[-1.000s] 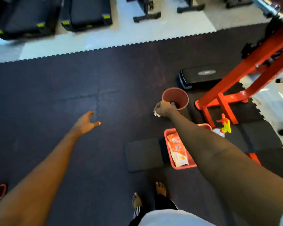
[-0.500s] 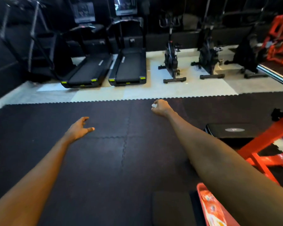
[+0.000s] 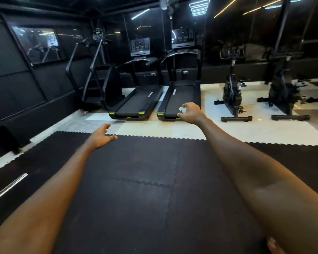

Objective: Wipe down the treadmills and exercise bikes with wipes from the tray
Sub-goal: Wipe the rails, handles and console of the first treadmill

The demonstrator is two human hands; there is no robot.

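Two black treadmills stand side by side at the far wall, the left treadmill and the right treadmill. Two black exercise bikes, the nearer bike and the farther bike, stand to their right on pale flooring. My right hand is stretched forward in the air and pinches a small white wipe in its fingertips. My left hand reaches forward, fingers loosely spread and holding nothing. Both hands are well short of the machines.
Black interlocking floor mats cover the ground in front of me. A stair-climber machine stands left of the treadmills. A metal bar lies at the left edge. A sliver of something red shows at the bottom right.
The view has lifted from the floor with the red tray and bin to the machines, now closer. My right hand still pinches the wipe; both arms stay stretched forward.
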